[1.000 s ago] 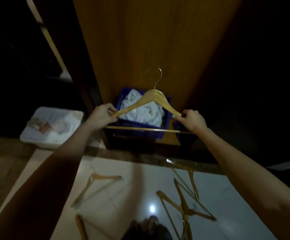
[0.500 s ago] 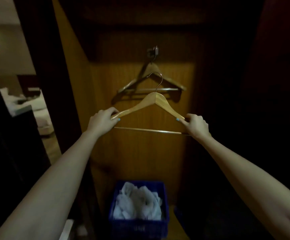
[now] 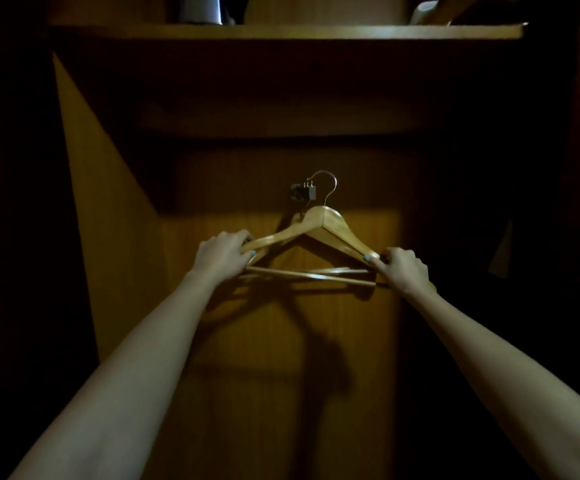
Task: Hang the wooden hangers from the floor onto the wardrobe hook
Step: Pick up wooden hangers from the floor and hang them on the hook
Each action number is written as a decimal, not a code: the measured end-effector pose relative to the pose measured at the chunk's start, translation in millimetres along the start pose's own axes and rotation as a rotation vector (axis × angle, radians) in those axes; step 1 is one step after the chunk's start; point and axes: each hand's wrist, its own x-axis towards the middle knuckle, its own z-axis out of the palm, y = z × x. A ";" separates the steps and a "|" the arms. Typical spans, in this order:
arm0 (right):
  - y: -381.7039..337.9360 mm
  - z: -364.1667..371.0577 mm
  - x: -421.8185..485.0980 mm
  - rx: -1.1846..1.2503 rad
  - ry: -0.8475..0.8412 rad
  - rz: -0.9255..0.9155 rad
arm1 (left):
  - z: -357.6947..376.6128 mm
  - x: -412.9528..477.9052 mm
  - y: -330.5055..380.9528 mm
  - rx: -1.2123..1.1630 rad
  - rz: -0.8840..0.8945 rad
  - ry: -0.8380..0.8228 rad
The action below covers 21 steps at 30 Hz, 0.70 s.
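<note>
I hold a wooden hanger (image 3: 326, 223) up against the wardrobe's back panel. My left hand (image 3: 224, 252) grips its left end and my right hand (image 3: 401, 270) grips its right end. Its metal hook curves just above and to the right of the small wardrobe hook (image 3: 303, 192), seemingly not resting on it. A second wooden hanger (image 3: 337, 271) hangs from that hook behind the held one, mostly hidden, with only its lower bar and left end showing.
A wooden shelf (image 3: 281, 31) runs overhead with a metal vessel (image 3: 200, 8) and a pale object (image 3: 423, 12) on it. The wardrobe's side wall (image 3: 94, 188) slants in on the left. Darkness covers the right side.
The view tilted up from the floor and the blue basket into the wardrobe. Both hands raised the hanger from waist height to the wardrobe hook, in front of the hanger hanging there.
</note>
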 end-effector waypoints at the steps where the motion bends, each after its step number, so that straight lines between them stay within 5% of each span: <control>1: -0.2 10.7 16.1 0.000 -0.017 -0.003 | 10.2 11.9 -4.5 0.000 -0.009 -0.005; 13: -8.9 104.3 105.6 -0.003 -0.082 -0.032 | 104.9 73.0 -48.3 0.087 -0.006 -0.044; 21: 0.4 136.2 104.6 0.076 0.063 -0.044 | 143.7 52.1 -43.0 0.022 -0.025 0.129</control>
